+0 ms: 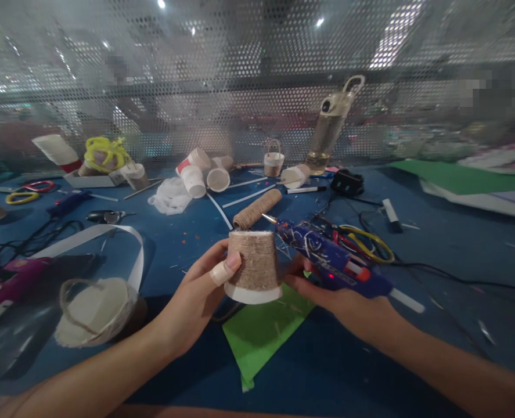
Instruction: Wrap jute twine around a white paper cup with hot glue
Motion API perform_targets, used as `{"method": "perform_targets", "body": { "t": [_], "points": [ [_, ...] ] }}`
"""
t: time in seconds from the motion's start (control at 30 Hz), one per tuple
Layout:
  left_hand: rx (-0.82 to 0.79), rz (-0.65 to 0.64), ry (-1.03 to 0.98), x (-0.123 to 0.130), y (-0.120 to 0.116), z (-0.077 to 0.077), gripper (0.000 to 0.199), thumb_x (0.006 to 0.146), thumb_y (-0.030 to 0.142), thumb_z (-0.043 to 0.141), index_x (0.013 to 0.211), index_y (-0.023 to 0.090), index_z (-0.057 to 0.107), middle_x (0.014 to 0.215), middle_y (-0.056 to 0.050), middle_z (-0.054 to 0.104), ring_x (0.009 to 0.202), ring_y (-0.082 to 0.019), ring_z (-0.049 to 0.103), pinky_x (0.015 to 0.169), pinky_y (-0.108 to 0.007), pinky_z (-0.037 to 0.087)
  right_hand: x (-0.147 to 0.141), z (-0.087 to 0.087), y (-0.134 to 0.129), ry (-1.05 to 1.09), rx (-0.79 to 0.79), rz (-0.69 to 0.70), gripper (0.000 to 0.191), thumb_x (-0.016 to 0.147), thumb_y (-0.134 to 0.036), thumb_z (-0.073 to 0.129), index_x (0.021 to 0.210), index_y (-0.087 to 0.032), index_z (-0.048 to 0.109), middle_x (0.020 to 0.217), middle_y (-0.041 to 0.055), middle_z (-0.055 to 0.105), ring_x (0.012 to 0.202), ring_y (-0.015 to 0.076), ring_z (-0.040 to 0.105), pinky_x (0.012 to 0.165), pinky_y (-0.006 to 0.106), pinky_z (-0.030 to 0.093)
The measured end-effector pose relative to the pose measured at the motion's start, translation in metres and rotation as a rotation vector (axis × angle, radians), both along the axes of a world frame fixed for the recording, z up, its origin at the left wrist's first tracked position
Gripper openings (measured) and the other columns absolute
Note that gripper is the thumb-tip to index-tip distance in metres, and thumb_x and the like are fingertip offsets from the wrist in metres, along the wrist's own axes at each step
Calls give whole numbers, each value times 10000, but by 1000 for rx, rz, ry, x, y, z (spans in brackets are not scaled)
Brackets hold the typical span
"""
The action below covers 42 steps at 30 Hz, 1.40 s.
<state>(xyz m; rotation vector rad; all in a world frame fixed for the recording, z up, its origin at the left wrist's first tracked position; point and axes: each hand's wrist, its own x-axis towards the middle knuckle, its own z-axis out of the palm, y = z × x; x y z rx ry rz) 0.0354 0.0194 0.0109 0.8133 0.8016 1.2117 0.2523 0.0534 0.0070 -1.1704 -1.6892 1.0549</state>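
Note:
Held up at the centre is a paper cup (254,261) wrapped in brown twine, its white rim turned downward. My left hand (211,278), with a bandage round the thumb, is closed on the cup's left side. My right hand (327,290) grips a blue hot glue gun (327,255) with a lit red light and a glue stick out of its back end. The gun's metal nozzle points left, above and behind the cup. Some right fingers are hidden near the cup's right side. A roll of twine (258,209) lies just behind the cup.
A green felt sheet (266,331) lies below my hands. Left are a small basket (96,313), white ribbon (137,244) and a purple glue gun (15,290). Paper cups (193,181), a bottle (329,128) and scissors (370,244) stand or lie beyond. Perforated metal forms the back wall.

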Motion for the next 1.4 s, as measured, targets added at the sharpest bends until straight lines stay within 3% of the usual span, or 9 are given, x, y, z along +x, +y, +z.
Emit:
{"method": "perform_targets", "body": {
  "t": [0.2, 0.3, 0.47, 0.67, 1.0, 1.1, 1.17, 1.27, 1.4],
  "points": [
    [24, -5, -6, -3, -1, 4, 353, 877, 407, 655, 1168, 218, 724, 1129, -82, 737, 1095, -271, 647, 939, -362, 470, 0, -5, 3, 51, 82, -80, 236, 734, -401, 784, 899, -288, 658, 864, 4, 752, 741, 223, 722, 662, 354, 613],
    [46, -101, -18, -5, -2, 5, 386, 823, 428, 703, 1141, 211, 740, 1113, -94, 741, 1096, -295, 648, 919, -367, 476, 2, -9, 8, 92, 197, -71, 243, 777, -333, 760, 974, -301, 622, 961, 6, 725, 821, 221, 704, 695, 345, 596],
    [84, -316, 29, -6, -5, 6, 448, 787, 410, 740, 1196, 229, 711, 1167, -82, 729, 1114, -277, 638, 908, -329, 453, 7, -9, 13, -101, 478, 50, 171, 848, -193, 677, 958, -288, 585, 981, 11, 655, 866, 199, 652, 760, 330, 540],
    [113, -323, 46, -5, -4, 5, 450, 806, 409, 732, 1225, 250, 692, 1160, -55, 732, 1116, -252, 635, 932, -317, 433, 8, -10, 14, -189, 583, 135, 144, 876, -172, 615, 960, -267, 548, 1034, 51, 644, 940, 211, 655, 809, 336, 533],
    [120, -329, 51, -5, -3, 5, 447, 801, 414, 736, 1209, 234, 701, 1094, -63, 746, 1074, -240, 645, 896, -307, 437, 10, -12, 13, -149, 512, 172, 159, 871, -199, 624, 1016, -259, 594, 1071, 59, 664, 903, 203, 662, 802, 344, 544],
    [82, -343, 85, -7, -4, 6, 460, 802, 404, 735, 1229, 239, 691, 1106, -65, 741, 1053, -239, 650, 918, -321, 430, 7, -5, 9, -64, 344, 63, 93, 851, -280, 682, 919, -282, 618, 897, 5, 681, 780, 189, 663, 728, 326, 552],
    [38, -364, 123, -7, -4, 9, 465, 798, 401, 740, 1233, 247, 689, 1117, -65, 735, 1046, -242, 647, 939, -339, 422, 5, -1, 8, 15, 181, -59, 151, 812, -386, 728, 825, -289, 613, 833, -15, 681, 790, 197, 671, 803, 351, 556],
    [10, -416, 183, -5, -3, 14, 483, 785, 413, 751, 1232, 241, 689, 1135, -74, 719, 1052, -255, 632, 950, -360, 415, 2, 3, 8, -4, 108, -55, 239, 779, -455, 749, 723, -278, 598, 847, -17, 694, 810, 203, 673, 895, 388, 537],
    [49, -493, 218, -3, -3, 16, 489, 777, 403, 759, 1223, 216, 690, 1116, -83, 702, 1042, -256, 611, 928, -358, 427, -2, 3, 9, 71, -104, 6, 294, 774, -536, 723, 761, -260, 623, 909, 5, 728, 857, 215, 683, 838, 383, 561]
  ]
}}
